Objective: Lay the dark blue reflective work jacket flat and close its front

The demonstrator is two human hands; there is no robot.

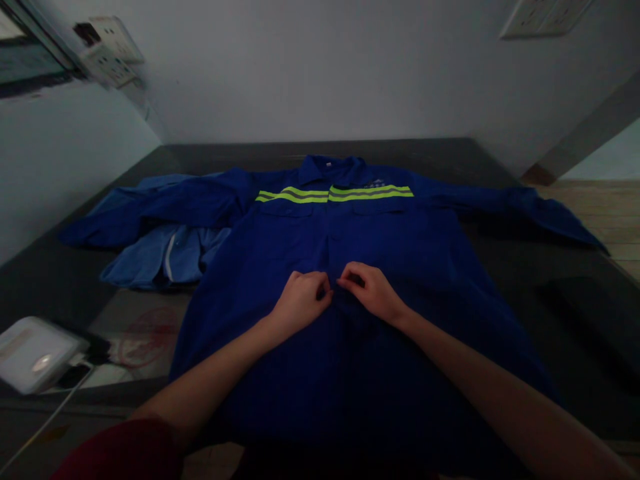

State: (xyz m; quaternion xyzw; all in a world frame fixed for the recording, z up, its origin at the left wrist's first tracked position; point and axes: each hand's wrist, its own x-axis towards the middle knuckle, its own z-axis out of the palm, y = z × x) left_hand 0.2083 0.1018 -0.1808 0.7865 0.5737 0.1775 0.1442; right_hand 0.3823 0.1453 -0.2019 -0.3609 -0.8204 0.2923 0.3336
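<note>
A dark blue work jacket [400,267] lies spread face up, its collar at the far side and both sleeves stretched outward. Yellow-green reflective strips [370,193] cross its chest. Over the front placket, my left hand [306,293] pinches the jacket's front edge with thumb and fingertips. My right hand [371,287] pinches the fabric just to the right, a small gap between the two hands. Whether a button sits between the fingertips is too dark and small to tell.
A lighter blue folded garment [150,257] lies under the jacket's left-side sleeve. A white device [37,353] with a cable stands at the left on the dark table [430,150]. A dark flat object [590,320] is at right. Walls with sockets [545,17] rise behind.
</note>
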